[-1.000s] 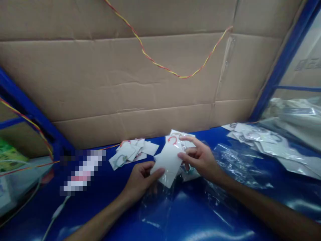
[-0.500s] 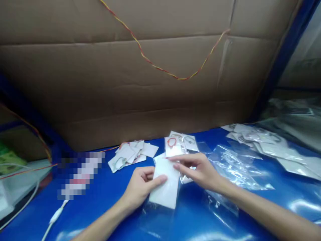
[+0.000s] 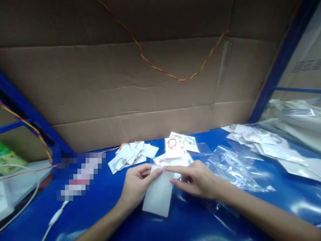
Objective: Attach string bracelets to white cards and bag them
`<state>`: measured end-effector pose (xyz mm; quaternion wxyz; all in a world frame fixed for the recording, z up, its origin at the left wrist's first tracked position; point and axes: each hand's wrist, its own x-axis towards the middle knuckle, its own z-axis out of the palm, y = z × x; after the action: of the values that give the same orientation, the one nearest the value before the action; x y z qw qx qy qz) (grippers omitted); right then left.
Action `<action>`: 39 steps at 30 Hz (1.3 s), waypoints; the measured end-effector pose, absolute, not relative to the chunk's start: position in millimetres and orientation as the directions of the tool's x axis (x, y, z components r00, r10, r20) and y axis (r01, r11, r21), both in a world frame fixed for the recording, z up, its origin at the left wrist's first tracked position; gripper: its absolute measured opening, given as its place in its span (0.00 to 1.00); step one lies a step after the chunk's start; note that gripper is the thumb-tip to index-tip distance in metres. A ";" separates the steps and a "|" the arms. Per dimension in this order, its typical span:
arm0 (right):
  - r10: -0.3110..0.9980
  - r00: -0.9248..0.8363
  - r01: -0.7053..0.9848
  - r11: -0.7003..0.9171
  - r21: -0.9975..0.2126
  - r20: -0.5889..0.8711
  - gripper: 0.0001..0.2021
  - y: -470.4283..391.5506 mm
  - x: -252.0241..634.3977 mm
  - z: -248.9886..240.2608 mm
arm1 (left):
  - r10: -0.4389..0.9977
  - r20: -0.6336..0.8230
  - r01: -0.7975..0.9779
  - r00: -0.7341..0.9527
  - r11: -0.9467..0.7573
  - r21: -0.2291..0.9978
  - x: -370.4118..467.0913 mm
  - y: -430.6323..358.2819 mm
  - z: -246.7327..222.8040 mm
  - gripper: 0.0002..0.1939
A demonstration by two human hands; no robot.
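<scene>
My left hand grips a white card by its upper left, thumb lying on the front. The card hangs tilted above the blue table, and a clear plastic bag appears to surround it. At the card's top edge is my right hand, index finger along that edge and thumb by the right side. Just behind them lie bagged white cards, one bearing an orange-red bracelet. To the right of my right hand spreads a heap of clear plastic bags.
A pile of white cards lies left of centre on the blue table. More bagged cards are at the right. Behind stands a cardboard wall with a hanging red-yellow wire. A white cable runs at left.
The card has come down and slightly left, and the bag no longer hangs well below it. My right hand has moved lower, its index finger now along the top edge.
</scene>
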<state>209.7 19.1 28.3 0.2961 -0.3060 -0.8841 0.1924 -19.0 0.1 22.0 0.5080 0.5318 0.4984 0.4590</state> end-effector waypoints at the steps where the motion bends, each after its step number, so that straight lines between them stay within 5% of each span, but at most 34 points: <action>1: 0.656 -0.626 0.433 0.742 -0.512 0.421 0.24 19.0 209.6 27.0 | 0.997 0.000 0.070 0.083 -0.006 0.998 -19.7 -0.1 22.2 0.20; 6: 0.694 -0.630 0.402 0.676 -0.618 0.350 0.21 15.3 209.0 31.7 | 0.993 0.063 0.112 0.103 -0.075 0.991 -20.6 -1.3 21.2 0.17; 10: 0.722 -0.691 0.273 0.275 -0.922 0.011 0.25 11.5 205.2 39.7 | 0.989 0.134 0.171 0.053 -0.142 0.975 -18.0 -3.1 22.3 0.15; 13: 0.655 -0.742 0.210 0.023 -0.977 -0.144 0.30 11.4 201.6 39.0 | 0.987 0.154 0.189 0.050 -0.161 0.969 -15.0 -7.1 22.7 0.15; 19: 0.795 -0.606 0.157 0.144 -0.977 0.020 0.19 15.3 198.3 37.6 | 0.968 0.206 0.332 0.141 -0.242 0.912 -22.1 -1.6 22.0 0.27; 21: 0.817 -0.575 0.125 0.143 -0.982 0.046 0.19 16.6 198.8 40.4 | 0.953 0.284 0.527 0.108 -0.297 0.797 -34.5 9.7 26.9 0.33; 22: 0.830 -0.555 0.108 0.132 -0.985 0.050 0.20 17.1 199.3 41.9 | 0.923 0.370 0.704 0.110 -0.335 0.626 -42.4 16.4 30.8 0.29; 24: 0.852 -0.520 0.089 0.123 -0.988 0.059 0.21 17.7 200.5 44.3 | 0.893 0.441 0.825 0.088 -0.313 0.470 -59.5 28.9 39.8 0.19; 27: 0.867 -0.489 0.096 0.166 -0.981 0.099 0.20 17.8 202.2 45.0 | 0.940 0.335 0.993 0.062 -0.024 -0.116 -81.0 40.5 50.5 0.21; 33: 0.845 -0.522 0.173 0.236 -0.956 0.115 0.18 17.5 202.5 40.5 | 0.988 0.154 0.977 -0.002 0.035 -0.210 -95.8 43.8 46.9 0.15; 39: 0.848 -0.514 0.169 0.253 -0.952 0.134 0.18 18.2 201.5 40.2 | 0.982 0.187 0.984 0.005 0.029 -0.176 -93.8 42.2 50.8 0.13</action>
<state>201.5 18.2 40.2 0.3413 -0.3560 -0.7142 0.4967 -93.8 42.2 50.8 -0.1295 0.6968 0.7055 0.0032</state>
